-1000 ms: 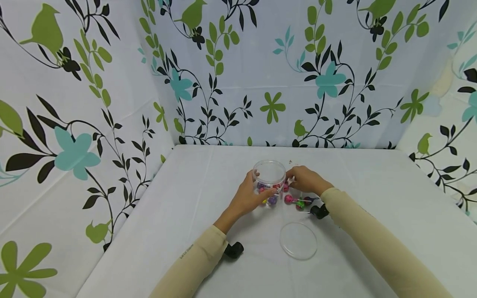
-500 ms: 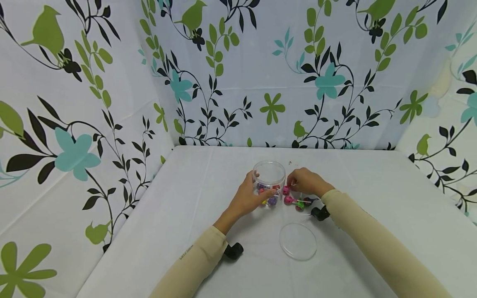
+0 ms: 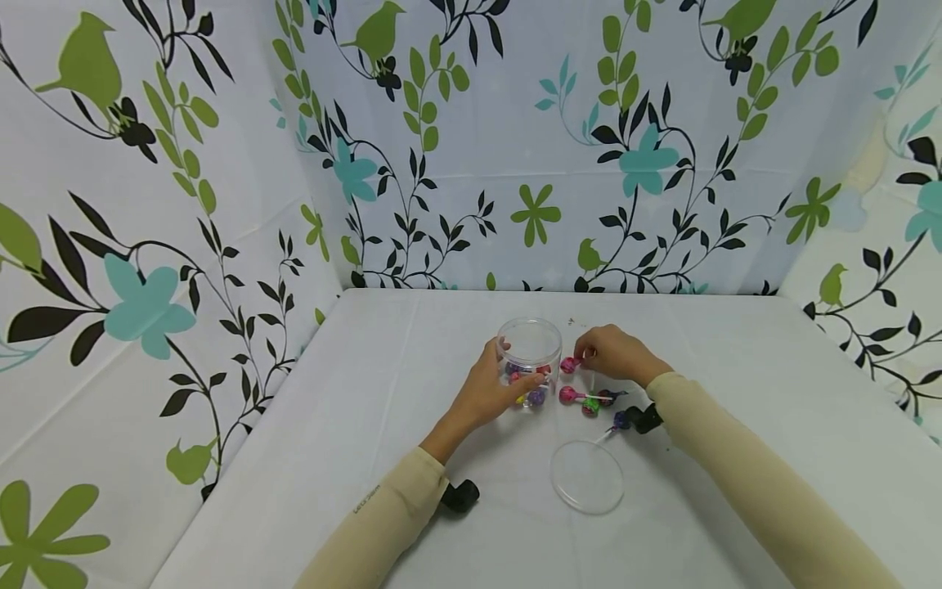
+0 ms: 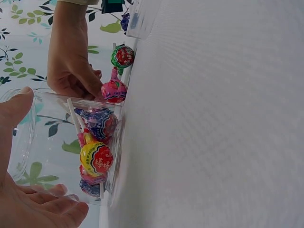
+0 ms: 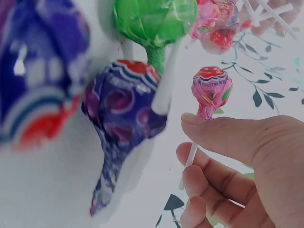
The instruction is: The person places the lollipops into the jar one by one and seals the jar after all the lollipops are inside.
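My left hand holds a clear round plastic jar standing on the table, thumb on one side and fingers on the other. Several wrapped lollipops lie low inside it, one of them yellow. To the jar's right, my right hand pinches the stick of a pink lollipop between thumb and fingers, its head pointing toward the jar. Below that hand lie another pink lollipop, a green one and a purple one.
A clear round lid lies flat in front of the jar. Near the right wrist's black camera is another purple lollipop. A second black camera hangs at the left wrist. Patterned cloth stands behind the white table.
My right hand has drawn slightly right, away from the jar, with the pink lollipop now pinched in it. A purple lollipop near the right wrist has come into view. The left hand stays on the jar.
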Demonstrator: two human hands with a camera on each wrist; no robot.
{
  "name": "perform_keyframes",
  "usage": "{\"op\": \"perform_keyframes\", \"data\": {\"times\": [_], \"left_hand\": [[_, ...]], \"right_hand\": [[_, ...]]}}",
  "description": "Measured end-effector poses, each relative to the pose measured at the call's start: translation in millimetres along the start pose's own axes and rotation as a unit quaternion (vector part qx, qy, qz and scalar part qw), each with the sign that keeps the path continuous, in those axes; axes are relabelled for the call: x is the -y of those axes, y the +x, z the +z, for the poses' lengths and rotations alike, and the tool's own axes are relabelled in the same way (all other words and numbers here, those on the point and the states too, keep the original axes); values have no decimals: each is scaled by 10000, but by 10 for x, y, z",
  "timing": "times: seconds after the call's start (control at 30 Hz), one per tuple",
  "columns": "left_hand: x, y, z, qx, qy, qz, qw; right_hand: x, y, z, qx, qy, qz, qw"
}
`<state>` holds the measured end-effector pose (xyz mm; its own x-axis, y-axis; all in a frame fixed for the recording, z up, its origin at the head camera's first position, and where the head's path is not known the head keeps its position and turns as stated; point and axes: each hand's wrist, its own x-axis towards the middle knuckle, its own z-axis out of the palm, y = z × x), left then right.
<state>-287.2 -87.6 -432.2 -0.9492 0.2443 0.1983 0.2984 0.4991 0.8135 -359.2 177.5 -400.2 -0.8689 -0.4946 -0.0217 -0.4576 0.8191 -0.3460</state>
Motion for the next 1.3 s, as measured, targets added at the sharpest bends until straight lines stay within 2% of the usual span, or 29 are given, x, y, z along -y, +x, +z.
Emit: {"op": "perform_keyframes", "data": {"times": [0.6,1.3], "left_hand": [[26,5,-12,-10,64,-18,10000],[-2,-6,-2,17,28,-70,10000]], "right_hand": [[16,-116,-157,-646,-91,-181,9977],[141,-199,-332,-1007,-92,-181,9947]]}}
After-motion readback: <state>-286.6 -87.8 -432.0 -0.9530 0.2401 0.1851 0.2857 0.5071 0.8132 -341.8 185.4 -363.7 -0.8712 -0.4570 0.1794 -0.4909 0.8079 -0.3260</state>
